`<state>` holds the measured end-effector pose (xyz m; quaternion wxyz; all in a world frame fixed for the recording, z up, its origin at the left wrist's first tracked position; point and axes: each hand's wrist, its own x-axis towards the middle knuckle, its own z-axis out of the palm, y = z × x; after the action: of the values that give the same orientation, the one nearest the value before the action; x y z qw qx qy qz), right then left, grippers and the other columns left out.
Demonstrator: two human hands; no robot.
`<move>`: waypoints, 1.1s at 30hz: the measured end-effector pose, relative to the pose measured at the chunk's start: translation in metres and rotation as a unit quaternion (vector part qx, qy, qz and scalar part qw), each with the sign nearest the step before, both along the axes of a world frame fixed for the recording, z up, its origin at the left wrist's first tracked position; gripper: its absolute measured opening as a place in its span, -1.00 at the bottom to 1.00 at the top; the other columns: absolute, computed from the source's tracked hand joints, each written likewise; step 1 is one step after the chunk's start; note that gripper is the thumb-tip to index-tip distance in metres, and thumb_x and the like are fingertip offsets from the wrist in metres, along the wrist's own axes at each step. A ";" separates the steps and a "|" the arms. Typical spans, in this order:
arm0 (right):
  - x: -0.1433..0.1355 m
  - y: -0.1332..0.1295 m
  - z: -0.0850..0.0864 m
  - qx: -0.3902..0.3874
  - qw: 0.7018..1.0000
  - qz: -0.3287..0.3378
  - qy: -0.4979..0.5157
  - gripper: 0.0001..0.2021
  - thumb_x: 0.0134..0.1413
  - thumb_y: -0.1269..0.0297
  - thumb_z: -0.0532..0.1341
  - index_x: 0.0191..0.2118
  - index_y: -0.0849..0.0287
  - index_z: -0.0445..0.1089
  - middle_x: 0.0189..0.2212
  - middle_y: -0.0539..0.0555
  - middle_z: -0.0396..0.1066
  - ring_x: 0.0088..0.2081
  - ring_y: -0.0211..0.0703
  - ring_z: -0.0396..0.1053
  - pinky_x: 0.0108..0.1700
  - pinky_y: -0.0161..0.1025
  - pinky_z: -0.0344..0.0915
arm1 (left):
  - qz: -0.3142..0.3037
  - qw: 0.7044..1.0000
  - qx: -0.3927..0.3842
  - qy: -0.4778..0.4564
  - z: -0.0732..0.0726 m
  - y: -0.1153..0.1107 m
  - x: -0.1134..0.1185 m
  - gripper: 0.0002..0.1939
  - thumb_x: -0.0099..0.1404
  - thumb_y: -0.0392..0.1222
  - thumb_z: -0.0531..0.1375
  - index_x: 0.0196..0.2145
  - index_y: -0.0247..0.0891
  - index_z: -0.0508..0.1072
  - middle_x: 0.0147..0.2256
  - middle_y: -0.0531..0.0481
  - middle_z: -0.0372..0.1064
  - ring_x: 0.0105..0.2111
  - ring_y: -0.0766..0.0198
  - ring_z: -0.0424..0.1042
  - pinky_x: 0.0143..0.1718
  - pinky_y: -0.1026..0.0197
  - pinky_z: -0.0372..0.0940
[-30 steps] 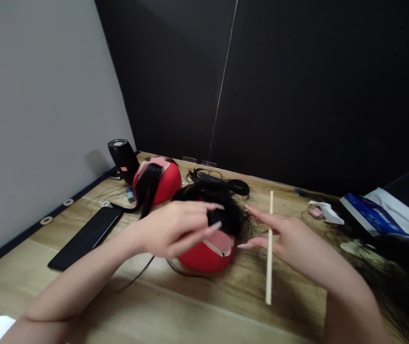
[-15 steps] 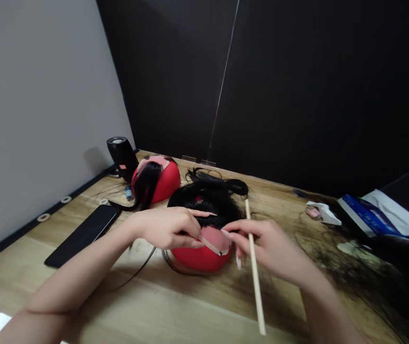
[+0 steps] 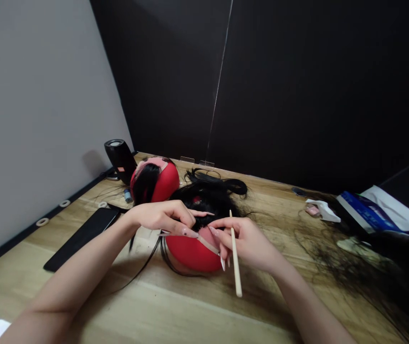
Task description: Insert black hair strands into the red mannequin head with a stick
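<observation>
A red head form point(image 3: 193, 255) lies on the table, bearing a pink wig cap point(image 3: 209, 239) with a pale band edge and black hair point(image 3: 213, 196) on its far side. My left hand point(image 3: 168, 217) rests over its left side, one finger stretched along the hair and the others bent at the cap's edge. What those bent fingers hold is hidden. My right hand point(image 3: 245, 239) is closed around a thin wooden stick point(image 3: 236, 267), its fingertips touching the cap close to the left fingertips. The stick slants down toward me; no working tip shows.
Behind stand a second red head form point(image 3: 168, 181) with a pink cap and hair, and a black speaker point(image 3: 120, 160). A black tablet-like slab point(image 3: 82, 239) lies left. Loose dark hair point(image 3: 340, 263), a blue packet point(image 3: 369, 212) and white tissue point(image 3: 328, 211) are at right.
My right hand has moved left toward my left hand, and the wooden stick now looks shorter and steeper. My left fingers have shifted up slightly along the cap's edge.
</observation>
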<state>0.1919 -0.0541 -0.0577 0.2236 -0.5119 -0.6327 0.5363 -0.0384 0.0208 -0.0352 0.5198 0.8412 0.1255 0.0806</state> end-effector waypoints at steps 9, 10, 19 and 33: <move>-0.006 0.002 0.001 0.019 0.999 -0.019 -0.031 -0.67 0.23 0.22 0.16 -0.03 0.35 0.44 -0.58 0.04 0.43 -0.56 -0.24 0.40 -0.46 -0.35 0.33 | -0.020 0.999 0.028 0.010 0.003 -0.001 0.002 -0.54 0.37 -0.07 0.07 -0.65 -0.24 0.13 -0.65 0.15 0.02 -0.57 0.36 0.15 0.21 0.07 0.19; -0.005 0.002 0.003 0.022 0.999 -0.014 -0.038 -0.68 0.22 0.22 0.16 -0.04 0.35 0.45 -0.58 0.04 0.43 -0.56 -0.25 0.40 -0.45 -0.35 0.33 | -0.020 0.999 0.030 0.010 0.003 -0.002 0.002 -0.54 0.37 -0.07 0.07 -0.66 -0.25 0.13 -0.65 0.15 0.02 -0.57 0.36 0.16 0.21 0.07 0.20; -0.001 0.002 -0.007 0.097 0.992 -0.023 -0.075 -0.70 0.21 0.18 0.16 -0.07 0.25 0.46 -0.49 0.06 0.49 -0.47 -0.22 0.47 -0.39 -0.34 0.36 | -0.021 0.999 0.028 0.004 0.002 0.000 0.001 -0.56 0.36 -0.09 0.07 -0.64 -0.24 0.13 -0.65 0.14 0.04 -0.58 0.36 0.15 0.16 0.10 0.25; -0.004 0.004 -0.015 0.092 0.993 -0.025 -0.070 -0.73 0.15 0.16 0.21 -0.13 0.20 0.50 -0.49 0.05 0.50 -0.46 -0.21 0.47 -0.39 -0.33 0.35 | -0.033 0.999 0.023 -0.005 -0.002 0.003 0.000 -0.54 0.41 -0.07 0.08 -0.62 -0.26 0.15 -0.64 0.17 0.03 -0.56 0.41 0.17 0.28 0.10 0.10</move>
<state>0.1882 -0.0497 -0.0722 0.2380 -0.5411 -0.6805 0.4329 -0.0379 0.0234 -0.0369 0.5037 0.8560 0.0929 0.0705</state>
